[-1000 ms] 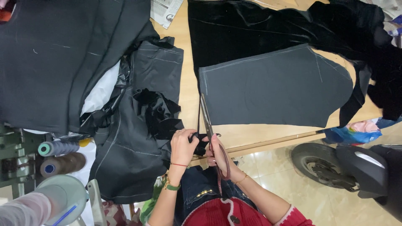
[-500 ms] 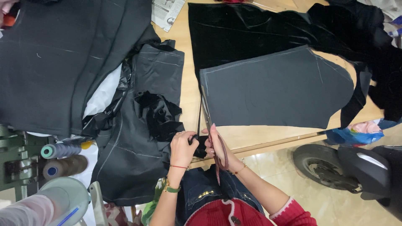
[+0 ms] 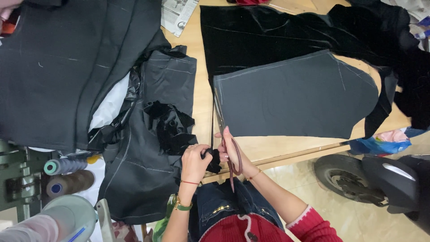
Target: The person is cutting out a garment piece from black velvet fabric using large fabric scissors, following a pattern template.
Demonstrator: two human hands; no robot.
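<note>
A: Shears (image 3: 222, 130) orientation?
B: Long axis runs away from the person, blades pointing up the bench (image 3: 197, 85) along the left edge of the grey panel (image 3: 295, 96). Handles sit at the near bench edge.

A: Hand states?
B: Right hand (image 3: 230, 150): fingers through the shear handles, closed around them. Left hand (image 3: 195, 161): fingers pinched on a black scrap (image 3: 214, 159), just beside the handles.

A: Panel position?
B: Flat on black velvet (image 3: 268, 36), curved end to the right, chalk lines along its edges.

A: Surface and room?
B: Pale wood bench. More dark cloth (image 3: 67, 67) is piled at left. Thread cones (image 3: 67, 166) stand lower left. A scooter (image 3: 380, 179) is parked on a tiled floor at right.
</note>
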